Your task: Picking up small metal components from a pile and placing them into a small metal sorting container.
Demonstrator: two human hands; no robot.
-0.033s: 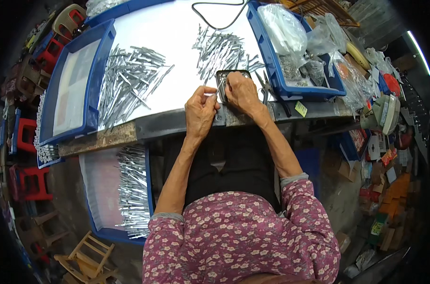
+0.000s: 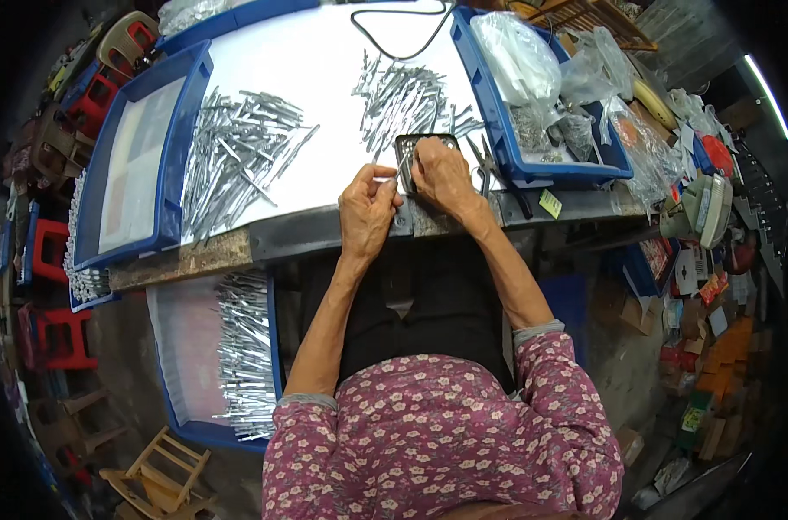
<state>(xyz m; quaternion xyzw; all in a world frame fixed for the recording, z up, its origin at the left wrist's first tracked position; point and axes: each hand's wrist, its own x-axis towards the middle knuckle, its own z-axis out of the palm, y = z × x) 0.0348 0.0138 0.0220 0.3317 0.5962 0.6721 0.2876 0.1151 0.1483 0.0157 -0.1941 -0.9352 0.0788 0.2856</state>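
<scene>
Shiny bare-metal pins in heaps, smooth matt white table, glossy blue plastic trays, crinkled clear plastic bags

Left of the fingers lies a loose heap of grey metal rods; right of them, a blue plastic bin holding clear plastic bags; beyond, a black cable

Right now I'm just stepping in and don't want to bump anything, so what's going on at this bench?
A person in a floral top sits at a white bench. Both hands meet at a small dark tray near the front edge: the left hand pinches a thin metal piece, and the right hand rests over the tray. Two heaps of similar metal pieces lie on the bench, a big one to the left and a smaller one behind the tray. Blue bins flank the work.
</scene>
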